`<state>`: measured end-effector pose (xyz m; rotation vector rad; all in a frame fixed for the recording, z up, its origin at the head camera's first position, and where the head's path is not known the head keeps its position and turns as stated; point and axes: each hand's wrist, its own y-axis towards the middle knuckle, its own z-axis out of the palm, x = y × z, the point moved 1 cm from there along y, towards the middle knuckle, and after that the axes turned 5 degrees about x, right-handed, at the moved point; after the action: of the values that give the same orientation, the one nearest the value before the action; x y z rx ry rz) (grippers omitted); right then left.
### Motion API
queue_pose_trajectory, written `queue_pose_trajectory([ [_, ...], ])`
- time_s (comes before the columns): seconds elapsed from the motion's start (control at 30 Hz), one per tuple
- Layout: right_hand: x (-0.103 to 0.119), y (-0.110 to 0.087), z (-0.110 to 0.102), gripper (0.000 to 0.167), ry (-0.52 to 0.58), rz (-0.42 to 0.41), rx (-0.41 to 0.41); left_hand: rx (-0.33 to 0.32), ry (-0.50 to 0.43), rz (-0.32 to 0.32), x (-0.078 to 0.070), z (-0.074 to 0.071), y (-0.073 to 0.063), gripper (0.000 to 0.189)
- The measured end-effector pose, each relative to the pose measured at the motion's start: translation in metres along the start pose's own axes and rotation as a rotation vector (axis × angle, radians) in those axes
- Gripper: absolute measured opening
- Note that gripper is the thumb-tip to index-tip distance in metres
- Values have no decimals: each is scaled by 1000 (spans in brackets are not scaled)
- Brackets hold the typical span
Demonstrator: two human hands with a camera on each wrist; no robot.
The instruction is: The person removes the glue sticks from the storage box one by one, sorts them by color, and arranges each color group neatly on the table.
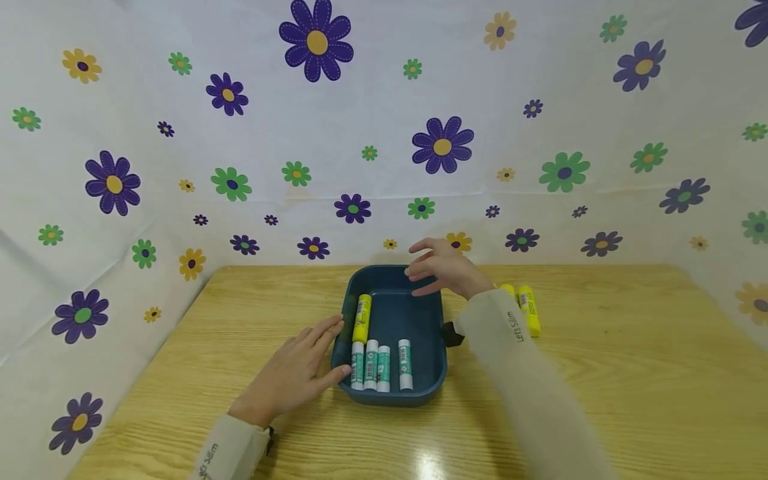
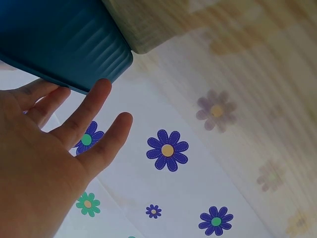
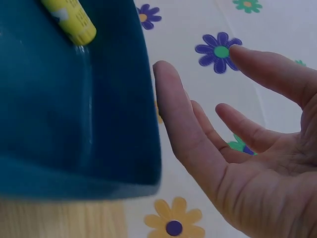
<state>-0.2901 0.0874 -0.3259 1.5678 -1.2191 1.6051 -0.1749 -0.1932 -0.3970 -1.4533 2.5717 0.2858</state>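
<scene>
A dark blue bin (image 1: 393, 399) stands on the table. Inside it lie one yellow glue stick (image 1: 362, 319) along the left wall and several white-and-green glue sticks (image 1: 371, 365) near the front. My left hand (image 1: 297, 373) rests with spread fingers against the bin's left side, its thumb at the rim. In the left wrist view, that hand's fingers (image 2: 101, 89) touch the bin's edge. Above the far right corner is my right hand (image 1: 445, 269), fingers loosely spread and holding nothing. The right wrist view has this hand (image 3: 247, 173) beside the bin's wall.
To the right of the bin, two yellow glue sticks (image 1: 529, 310) lie on the wooden table (image 1: 630, 360), one partly hidden behind the right sleeve (image 1: 516, 360). A white flowered cloth (image 1: 360, 100) hangs behind the table and along its sides.
</scene>
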Motion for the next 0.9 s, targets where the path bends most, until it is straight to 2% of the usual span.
queue_pose_trajectory([
  [0.27, -8, 8, 18, 56, 29, 66, 6, 12, 0, -1, 1, 1, 1, 75],
  [0.57, -18, 16, 35, 56, 44, 81, 10, 11, 3, 16, 0, 0, 2, 75],
  [0.9, -21, 25, 55, 58, 76, 140, 4, 9, 2, 13, 1, 1, 1, 74],
])
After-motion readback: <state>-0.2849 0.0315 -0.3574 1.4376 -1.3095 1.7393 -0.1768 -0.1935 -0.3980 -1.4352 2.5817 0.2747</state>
